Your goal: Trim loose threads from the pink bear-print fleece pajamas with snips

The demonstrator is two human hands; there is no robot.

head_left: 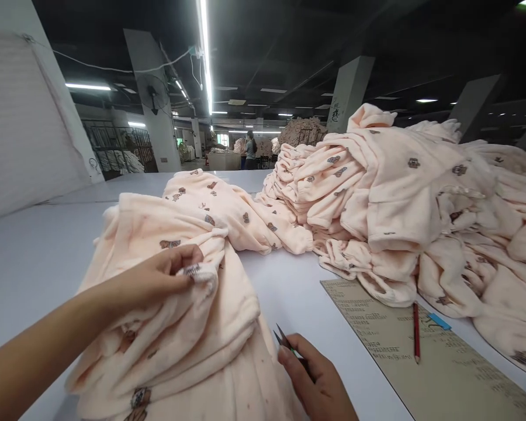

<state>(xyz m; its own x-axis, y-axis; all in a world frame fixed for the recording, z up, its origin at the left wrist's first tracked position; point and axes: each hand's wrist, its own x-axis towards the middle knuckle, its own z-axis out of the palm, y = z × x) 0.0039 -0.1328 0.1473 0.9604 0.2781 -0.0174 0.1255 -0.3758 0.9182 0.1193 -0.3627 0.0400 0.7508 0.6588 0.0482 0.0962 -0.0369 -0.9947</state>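
Observation:
My left hand [170, 272] pinches the edge of a pale pink fleece garment [228, 292] printed with small brown bears. A bit of its seam, with dark stitching, is turned up at my fingertips. My right hand [313, 374] is closed around small black thread snips [284, 339], their two pointed blades apart and aimed up and left. The blades are beside the garment's right edge, over the white table. Most of the snips' handle is hidden in my palm. The garment lies bunched and folded in front of me, its far part stretching toward the pile.
A tall heap of similar pink garments [394, 181] fills the table's right side. Near it lies a beige board [377, 339] with handwriting, bearing a red pencil [416, 336] and a blue clip-like piece [439, 321]. Far back, a person [250, 151] stands by more piles.

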